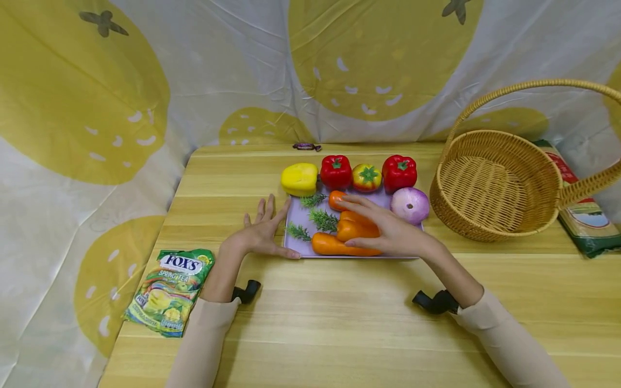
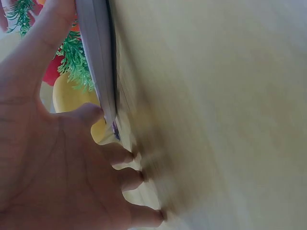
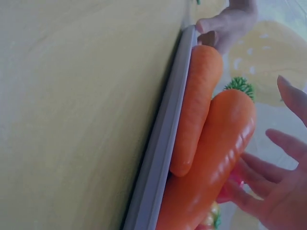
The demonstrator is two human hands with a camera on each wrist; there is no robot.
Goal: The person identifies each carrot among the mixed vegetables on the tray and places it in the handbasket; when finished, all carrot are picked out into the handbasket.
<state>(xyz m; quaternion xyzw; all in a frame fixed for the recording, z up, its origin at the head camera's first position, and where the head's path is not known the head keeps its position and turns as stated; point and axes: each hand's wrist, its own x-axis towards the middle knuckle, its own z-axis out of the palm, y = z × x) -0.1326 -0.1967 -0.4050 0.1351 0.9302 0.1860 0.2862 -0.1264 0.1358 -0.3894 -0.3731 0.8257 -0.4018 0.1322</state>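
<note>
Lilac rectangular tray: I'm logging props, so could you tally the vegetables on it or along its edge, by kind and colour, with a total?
Tapered orange carrots with leafy green tops: 3
Glossy red bell peppers: 2
Glossy yellow bell pepper: 1
Round red-and-yellow tomato with green cap: 1
Round purple-and-white onion: 1
Total: 8

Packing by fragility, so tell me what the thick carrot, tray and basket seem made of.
Thick carrot: glossy, likely moulded plastic or coated foam; bright streaks of glare on smooth skin.
Tray: satin, plastic or painted metal, unclear; thin, even lilac rim.
Basket: wicker-like, slight sheen; woven strands show.
</note>
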